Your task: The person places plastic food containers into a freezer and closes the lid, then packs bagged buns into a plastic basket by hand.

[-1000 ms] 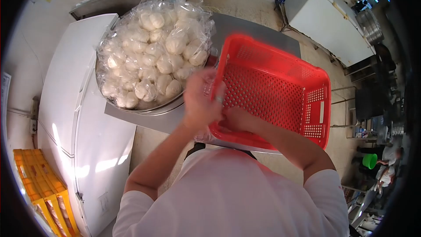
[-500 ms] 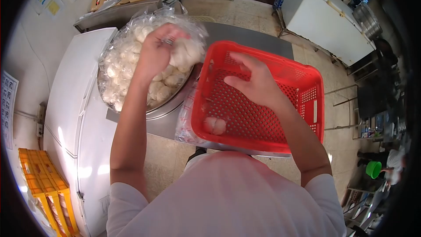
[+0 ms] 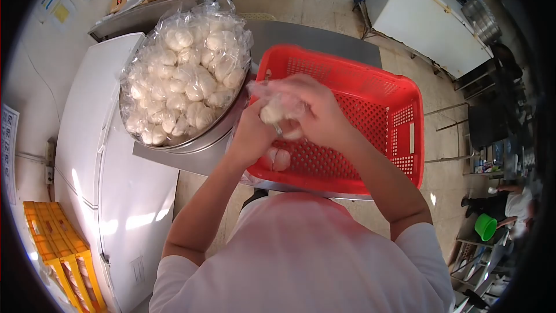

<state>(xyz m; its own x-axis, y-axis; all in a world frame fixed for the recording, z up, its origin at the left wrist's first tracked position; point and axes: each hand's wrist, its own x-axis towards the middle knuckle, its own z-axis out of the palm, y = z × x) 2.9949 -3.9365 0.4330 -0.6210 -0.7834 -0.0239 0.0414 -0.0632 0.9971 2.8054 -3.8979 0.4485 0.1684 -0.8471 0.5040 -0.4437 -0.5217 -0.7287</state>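
A small clear plastic bag of white buns [image 3: 274, 111] is between my hands, over the left part of the red plastic crate [image 3: 418, 117]. My left hand [image 3: 253, 134] is closed around its lower left side. My right hand [image 3: 317, 107] curls over the top and right of the bag, fingers closed on the plastic; motion blur hides the exact grip. Below my left hand, another bagged pack of buns [image 3: 279, 159] lies in the crate's near left corner. To the left, bagged white buns [image 3: 184, 84] are heaped in a round metal pan [image 3: 200, 144].
The grey metal table [image 3: 347, 49] carries the pan and crate. A white freezer [image 3: 124, 191] stands at the left, with yellow crates [image 3: 61, 232] before it. Another white chest freezer [image 3: 431, 29] is at far right. A person with a green bucket [image 3: 485, 227] is at right.
My left hand has moved right and down from the pan to the crate, bringing the bag of buns. My right hand has come left and closed on the bag.
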